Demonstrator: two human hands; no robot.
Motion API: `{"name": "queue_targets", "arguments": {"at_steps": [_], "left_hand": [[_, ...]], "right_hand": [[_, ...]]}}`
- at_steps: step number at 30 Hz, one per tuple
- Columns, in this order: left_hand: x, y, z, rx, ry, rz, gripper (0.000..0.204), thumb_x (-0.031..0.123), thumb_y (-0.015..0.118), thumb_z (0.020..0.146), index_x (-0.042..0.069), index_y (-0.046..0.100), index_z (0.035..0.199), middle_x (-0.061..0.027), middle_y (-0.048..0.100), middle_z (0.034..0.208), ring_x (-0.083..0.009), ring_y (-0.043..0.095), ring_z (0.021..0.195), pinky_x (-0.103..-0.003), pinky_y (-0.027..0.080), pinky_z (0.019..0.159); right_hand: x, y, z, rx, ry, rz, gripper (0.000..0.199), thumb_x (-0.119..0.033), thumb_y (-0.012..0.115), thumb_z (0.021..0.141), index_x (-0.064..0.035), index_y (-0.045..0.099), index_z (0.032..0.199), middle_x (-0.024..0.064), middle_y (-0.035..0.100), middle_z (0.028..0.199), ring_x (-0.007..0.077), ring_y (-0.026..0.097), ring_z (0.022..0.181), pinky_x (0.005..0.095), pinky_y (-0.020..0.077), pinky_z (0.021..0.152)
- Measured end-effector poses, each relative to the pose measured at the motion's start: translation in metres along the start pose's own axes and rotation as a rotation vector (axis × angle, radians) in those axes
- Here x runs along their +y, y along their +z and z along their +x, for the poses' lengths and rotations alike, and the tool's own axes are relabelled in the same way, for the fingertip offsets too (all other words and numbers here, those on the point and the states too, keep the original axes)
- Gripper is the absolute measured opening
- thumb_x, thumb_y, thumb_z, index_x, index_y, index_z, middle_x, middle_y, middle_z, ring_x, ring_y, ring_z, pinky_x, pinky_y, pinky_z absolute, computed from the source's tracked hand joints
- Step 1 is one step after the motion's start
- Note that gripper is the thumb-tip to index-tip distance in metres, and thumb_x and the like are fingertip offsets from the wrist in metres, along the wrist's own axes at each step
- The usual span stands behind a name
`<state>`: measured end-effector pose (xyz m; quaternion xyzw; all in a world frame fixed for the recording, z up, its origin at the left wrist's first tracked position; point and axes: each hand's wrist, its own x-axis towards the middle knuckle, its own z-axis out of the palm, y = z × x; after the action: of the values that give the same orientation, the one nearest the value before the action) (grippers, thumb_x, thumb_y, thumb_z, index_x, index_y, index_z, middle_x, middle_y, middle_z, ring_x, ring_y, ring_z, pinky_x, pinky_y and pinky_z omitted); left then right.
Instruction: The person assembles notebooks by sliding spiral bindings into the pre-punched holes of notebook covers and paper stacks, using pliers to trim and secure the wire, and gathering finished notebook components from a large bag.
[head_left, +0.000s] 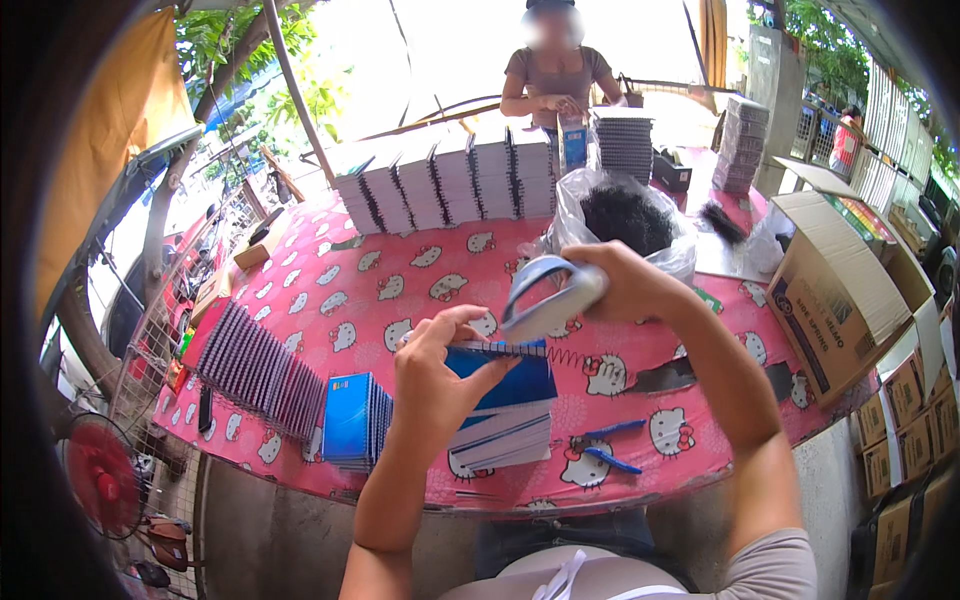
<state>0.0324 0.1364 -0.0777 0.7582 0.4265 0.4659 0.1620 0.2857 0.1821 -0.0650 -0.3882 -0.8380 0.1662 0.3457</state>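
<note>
My left hand (440,370) is closed on the upper edge of a blue-covered notepad (500,375), thumb and fingers pinching it. A thin dark wire coil (570,357) runs along that edge and sticks out to the right. Above the coil, my right hand (610,285) grips a blue-grey slipper (545,305) with a looped strap, apart from the notepad as far as I can see. Below the notepad lies a fanned stack of blue and white pads (505,440). Right of them rest slim blue-handled tools (612,460), their kind unclear.
A plastic bag of black coils (628,215) stands beyond my right hand. Coil-bound stacks (445,185) line the back; more bound pads (260,370) and blue pads (355,420) are at left. A cardboard box (835,290) stands at right. Another person (560,80) works across the table.
</note>
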Motion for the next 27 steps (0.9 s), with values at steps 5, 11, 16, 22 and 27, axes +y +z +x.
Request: {"name": "queue_targets", "arguments": {"at_steps": [5,11,16,22,27], "left_hand": [[-0.021,-0.006,-0.005,0.080,0.137,0.095,0.043,0.015,0.082,0.067,0.006,0.063,0.104,-0.0085,0.064,0.094,-0.0198,0.062,0.084,-0.031,0.049,0.070],[-0.037,-0.010,-0.022,0.218,-0.233,-0.491,0.034,0.005,0.077,0.076,0.004,0.063,0.107,-0.0040,0.065,0.095,-0.0067,0.057,0.078,-0.021,0.048,0.067],[-0.052,-0.002,-0.031,0.338,-0.204,-0.650,0.038,-0.003,0.071,0.078,-0.001,0.062,0.115,-0.0098,0.068,0.097,-0.0081,0.061,0.080,-0.021,0.051,0.072],[-0.059,-0.005,-0.034,0.327,-0.217,-0.729,0.040,-0.011,0.067,0.078,0.000,0.063,0.116,-0.0085,0.069,0.097,-0.0097,0.063,0.083,-0.023,0.052,0.075],[-0.056,-0.009,-0.034,0.285,-0.280,-0.691,0.041,-0.012,0.066,0.077,0.000,0.063,0.116,-0.0085,0.069,0.098,-0.0102,0.063,0.085,-0.024,0.052,0.076]], "right_hand": [[-0.006,-0.003,0.007,0.032,-0.021,0.244,0.042,0.002,0.065,0.062,-0.0038,0.062,0.104,0.0115,0.068,0.088,0.0273,0.065,0.079,0.0335,0.0506,0.070],[-0.022,0.010,0.022,0.017,0.024,0.466,0.050,0.002,0.065,0.061,-0.0021,0.061,0.111,0.0081,0.067,0.093,0.0168,0.062,0.087,0.0313,0.0502,0.073],[-0.025,0.015,0.045,-0.058,0.033,0.263,0.043,0.001,0.067,0.061,-0.0012,0.060,0.104,0.0088,0.067,0.091,0.0163,0.062,0.085,0.0308,0.0499,0.077],[-0.020,0.019,0.044,0.000,-0.053,0.313,0.046,0.001,0.067,0.059,-0.0023,0.060,0.105,0.0048,0.066,0.087,0.0133,0.061,0.081,0.0283,0.0496,0.073],[-0.014,0.032,0.044,-0.039,0.068,0.090,0.049,0.007,0.067,0.059,-0.0005,0.060,0.106,0.0056,0.068,0.092,0.0147,0.063,0.086,0.0292,0.0500,0.074]]}}
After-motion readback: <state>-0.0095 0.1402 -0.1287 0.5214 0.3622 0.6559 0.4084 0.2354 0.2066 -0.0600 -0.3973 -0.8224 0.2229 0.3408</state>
